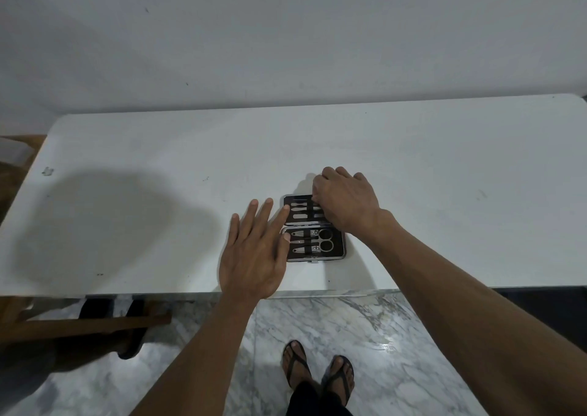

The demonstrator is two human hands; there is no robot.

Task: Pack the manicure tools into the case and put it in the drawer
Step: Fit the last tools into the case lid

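Observation:
A dark manicure case (pixel 339 251) with a metal rim lies open flat on the white table (pixel 158 161), near its front edge. Its near half holds two nail clippers (pixel 301 233) and scissors (pixel 324 244) under straps. The far half holds flat metal tools (pixel 300 211). My left hand (pixel 254 253) rests flat with fingers spread on the case's left edge, touching both halves. My right hand (pixel 344 201) covers the far half's right side, its fingers curled down at the tools there. What the fingertips pinch is hidden.
A white wall stands behind the table. A wooden frame (pixel 85 323) and dark sandals (pixel 130 330) sit under the table at the left. My own feet in sandals (pixel 317 371) stand on the marble floor. No drawer is in view.

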